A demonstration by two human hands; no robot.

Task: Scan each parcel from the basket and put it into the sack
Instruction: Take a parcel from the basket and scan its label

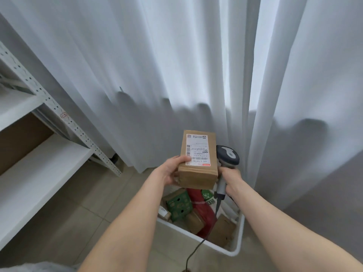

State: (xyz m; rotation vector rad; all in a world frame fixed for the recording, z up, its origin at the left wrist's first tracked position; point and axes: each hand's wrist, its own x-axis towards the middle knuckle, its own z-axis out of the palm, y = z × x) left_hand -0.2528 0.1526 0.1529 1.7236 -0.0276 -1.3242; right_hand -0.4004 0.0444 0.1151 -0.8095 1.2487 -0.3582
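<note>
Brown parcel with barcode label gripped by left hand; right hand grips scanner.

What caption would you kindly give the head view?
Left hand holds labelled parcel, right hand grips scanner, above the basket.

parcel in left hand, scanner beside

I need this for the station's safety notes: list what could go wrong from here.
1. The left hand grips the brown parcel by its near end only; it could tip and drop into the basket among the other parcels.
2. The scanner in the right hand sits beside the parcel, not over its label, so the read may miss.
3. The scanner's cable trails across the basket and might snag.
</note>
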